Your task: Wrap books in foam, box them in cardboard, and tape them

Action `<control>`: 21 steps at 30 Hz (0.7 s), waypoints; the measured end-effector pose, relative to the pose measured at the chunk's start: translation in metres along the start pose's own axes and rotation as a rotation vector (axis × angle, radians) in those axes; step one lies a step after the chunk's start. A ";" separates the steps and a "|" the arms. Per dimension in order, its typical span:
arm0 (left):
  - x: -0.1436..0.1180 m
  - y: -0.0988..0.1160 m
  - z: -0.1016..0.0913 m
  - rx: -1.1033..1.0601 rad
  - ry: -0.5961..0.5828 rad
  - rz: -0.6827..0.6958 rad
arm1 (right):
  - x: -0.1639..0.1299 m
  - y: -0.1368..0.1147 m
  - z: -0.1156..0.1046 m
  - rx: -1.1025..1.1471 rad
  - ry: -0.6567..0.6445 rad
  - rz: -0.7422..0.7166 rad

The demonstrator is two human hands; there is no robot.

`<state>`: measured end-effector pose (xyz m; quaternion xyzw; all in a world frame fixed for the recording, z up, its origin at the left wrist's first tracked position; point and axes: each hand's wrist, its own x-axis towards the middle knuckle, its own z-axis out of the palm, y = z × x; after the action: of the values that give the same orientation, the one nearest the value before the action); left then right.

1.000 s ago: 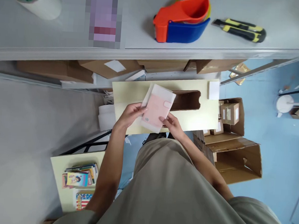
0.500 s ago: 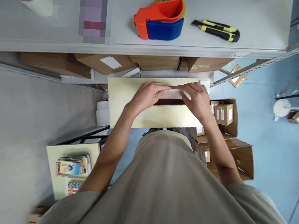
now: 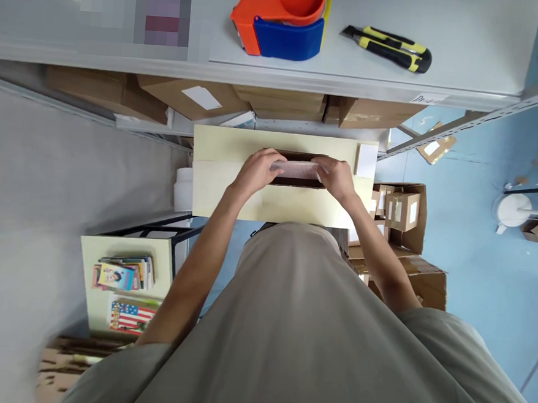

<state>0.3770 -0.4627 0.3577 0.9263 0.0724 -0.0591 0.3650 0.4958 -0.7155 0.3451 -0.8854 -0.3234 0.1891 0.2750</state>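
The packet (image 3: 298, 167) between the hands is pale pink under a clear, whitish wrap. It sits in a dark brown slot (image 3: 298, 180) cut into a pale yellow table (image 3: 224, 189), which carries a white label (image 3: 366, 160) at its far right corner. On the light grey shelf (image 3: 469, 37) above, the tape dispenser (image 3: 282, 19) is orange and blue, and the knife (image 3: 390, 48) is black with yellow stripes. The cardboard boxes (image 3: 401, 211) are plain brown with white labels. The floor (image 3: 489, 272) is light blue. The shirt (image 3: 297, 326) is khaki grey. One book (image 3: 129, 316) on the lower yellow table shows red and white stripes with stars.
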 end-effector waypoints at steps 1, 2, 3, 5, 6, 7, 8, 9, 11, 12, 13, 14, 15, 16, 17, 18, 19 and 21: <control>0.000 -0.001 0.002 0.004 0.010 -0.003 | -0.001 0.000 0.001 -0.008 -0.013 0.008; 0.000 -0.002 0.003 0.007 0.018 -0.006 | -0.002 -0.001 0.002 -0.026 -0.028 0.014; 0.000 -0.003 0.004 0.007 0.021 -0.009 | -0.003 -0.001 0.002 -0.053 -0.047 0.015; 0.000 -0.007 0.007 0.004 0.014 -0.010 | -0.004 -0.003 0.003 -0.127 -0.075 -0.004; 0.000 -0.009 0.008 0.002 0.007 -0.010 | -0.004 -0.003 0.004 -0.164 -0.083 -0.022; 0.000 -0.011 0.011 -0.002 0.000 -0.011 | -0.004 -0.004 0.006 -0.196 -0.086 -0.041; 0.001 -0.012 0.013 -0.005 -0.007 -0.015 | -0.003 -0.004 0.007 -0.221 -0.085 -0.058; 0.001 -0.013 0.016 -0.010 -0.015 -0.023 | -0.003 -0.003 0.009 -0.238 -0.080 -0.069; 0.001 -0.014 0.020 -0.019 -0.028 -0.040 | -0.004 -0.001 0.013 -0.254 -0.050 -0.066; 0.000 -0.013 0.021 -0.021 -0.025 -0.045 | -0.005 0.001 0.014 -0.252 -0.020 -0.057; -0.002 -0.013 0.021 -0.021 -0.006 -0.046 | -0.007 0.005 0.014 -0.242 0.020 -0.046; -0.005 -0.013 0.021 -0.017 0.032 -0.048 | -0.011 0.009 0.013 -0.223 0.066 -0.034; -0.010 -0.014 0.019 -0.012 0.086 -0.056 | -0.015 0.014 0.012 -0.196 0.117 -0.021; -0.015 -0.016 0.017 -0.009 0.152 -0.075 | -0.019 0.019 0.011 -0.164 0.167 -0.002; -0.021 -0.020 0.014 -0.010 0.220 -0.110 | -0.024 0.025 0.010 -0.126 0.209 0.027; -0.026 -0.025 0.012 -0.021 0.281 -0.161 | -0.029 0.031 0.009 -0.083 0.236 0.066; -0.031 -0.031 0.010 -0.045 0.327 -0.224 | -0.033 0.036 0.008 -0.034 0.241 0.112; -0.038 -0.046 0.008 -0.118 0.369 -0.353 | -0.040 0.044 0.009 0.084 0.196 0.208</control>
<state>0.3315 -0.4385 0.3274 0.8716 0.3016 0.0521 0.3830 0.4832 -0.7678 0.3178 -0.9161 -0.1932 0.1428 0.3210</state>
